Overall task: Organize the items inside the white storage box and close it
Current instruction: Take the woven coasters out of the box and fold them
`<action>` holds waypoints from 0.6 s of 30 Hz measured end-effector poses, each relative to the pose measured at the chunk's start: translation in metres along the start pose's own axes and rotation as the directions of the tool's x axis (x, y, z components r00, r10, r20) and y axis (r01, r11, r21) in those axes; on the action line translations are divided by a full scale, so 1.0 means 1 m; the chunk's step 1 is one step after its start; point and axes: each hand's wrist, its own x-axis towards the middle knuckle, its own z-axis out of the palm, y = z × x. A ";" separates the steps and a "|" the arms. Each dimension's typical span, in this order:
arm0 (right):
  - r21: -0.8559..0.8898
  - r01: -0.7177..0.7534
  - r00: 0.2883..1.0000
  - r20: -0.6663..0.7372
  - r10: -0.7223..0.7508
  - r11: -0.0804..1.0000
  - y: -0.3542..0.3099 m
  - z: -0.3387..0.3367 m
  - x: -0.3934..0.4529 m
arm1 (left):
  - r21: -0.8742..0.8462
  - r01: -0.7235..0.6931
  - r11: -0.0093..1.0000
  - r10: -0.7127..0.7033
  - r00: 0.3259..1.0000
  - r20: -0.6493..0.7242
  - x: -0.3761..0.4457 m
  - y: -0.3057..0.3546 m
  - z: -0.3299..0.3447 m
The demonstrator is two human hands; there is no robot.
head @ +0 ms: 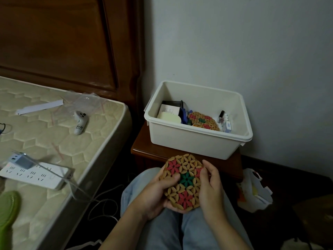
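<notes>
Both hands hold a round beaded coaster [183, 183] over the lap, the left hand [158, 192] cupping it with thumb pressed on top, the right hand [210, 186] pinching its edge. The open white storage box [198, 141] sits just beyond on a wooden nightstand [144, 150], holding a matching coaster [203, 120] and small bottles [224, 120]. A power strip [36, 175] and white remote [80, 123] lie on the mattress [54, 141] to the left.

- Dark wooden nightstand [144, 150]: open white plastic storage box [191, 141] covers its top.
- Quilted beige mattress [45, 141]: white power strip [36, 175] near its front edge, small white controller [80, 122] toward its right edge.
</notes>
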 end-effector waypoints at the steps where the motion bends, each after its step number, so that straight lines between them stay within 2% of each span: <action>1: 0.068 -0.078 0.996 0.039 0.076 0.995 -0.005 -0.002 0.001 | 0.001 -0.018 1.000 0.018 1.000 0.001 0.000 0.001 0.000; 3: 0.172 -0.236 0.965 0.159 0.210 0.956 -0.020 -0.007 0.005 | 0.026 -0.059 0.998 0.059 0.998 0.002 0.001 0.007 0.002; 4: 0.169 -0.246 0.956 0.207 0.210 0.954 -0.029 -0.009 0.008 | 0.052 -0.070 0.996 0.070 0.998 -0.001 0.001 0.013 0.004; 7: 0.110 -0.055 0.985 0.168 0.036 0.992 -0.056 -0.013 0.018 | 0.151 -0.075 0.986 0.075 0.997 0.007 0.007 0.037 0.019; 11: 0.159 0.137 0.987 0.068 -0.149 0.978 -0.095 -0.011 0.040 | 0.231 -0.111 0.967 0.106 0.994 0.033 0.025 0.078 0.052; 14: 0.155 0.187 0.978 0.066 -0.199 0.970 -0.122 -0.010 0.065 | 0.242 -0.158 0.957 0.152 0.987 0.041 0.044 0.107 0.068; 18: 0.047 0.137 0.984 0.108 -0.141 0.989 -0.147 -0.013 0.127 | 0.222 -0.232 0.947 0.246 0.968 -0.039 0.081 0.139 0.074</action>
